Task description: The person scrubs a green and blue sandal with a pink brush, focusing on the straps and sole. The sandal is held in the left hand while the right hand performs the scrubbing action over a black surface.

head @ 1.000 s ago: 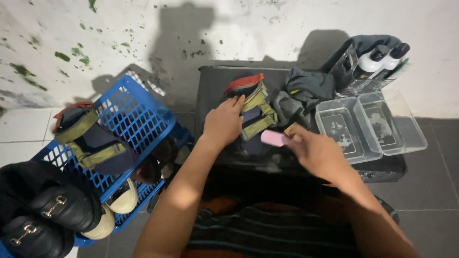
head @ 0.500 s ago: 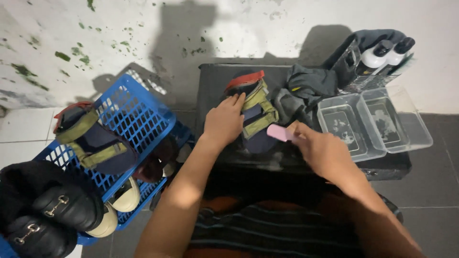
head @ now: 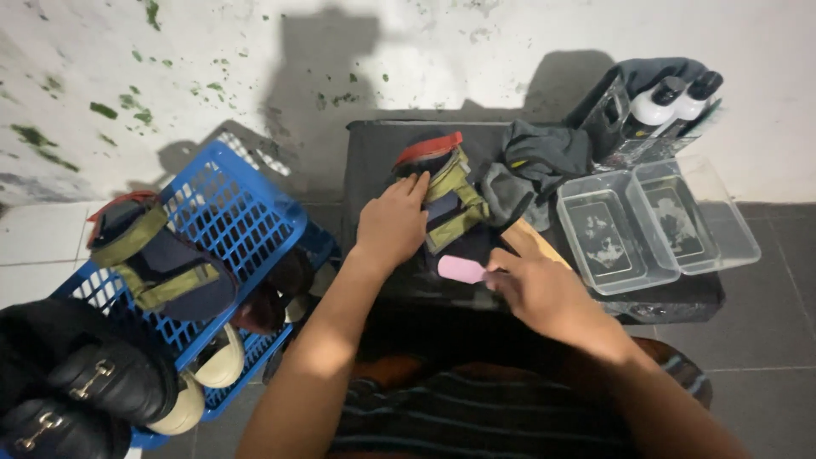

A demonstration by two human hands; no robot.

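seen from above at centre frame: left hand (head: pixel 393 225) pressed flat, fingers together, on a dark sandal with olive straps and a red heel edge (head: pixel 444 191), pinning it to a black table top (head: pixel 365 149). just right of it, right hand (head: pixel 537 287) closed around a pink brush-like tool (head: pixel 461 269), pink end touching the sandal's lower edge; whether the wooden piece (head: pixel 534 240) behind the fingers belongs to that tool cannot be told. at upper right of centre, a crumpled grey cloth (head: pixel 540 161) beside the sandal. further right, two clear plastic tubs (head: pixel 659 225) side by side with traces of foam inside, and behind them in the upper right corner two white bottles with black caps (head: pixel 671 102) in a dark holder. at left, a tilted blue plastic crate (head: pixel 242 217) carrying a matching sandal (head: pixel 153 259) on its rim and other shoes inside. at lower left corner, black loafers with metal buckles (head: pixel 89 391). behind everything, a white wall flecked with green (head: pixel 170 76).
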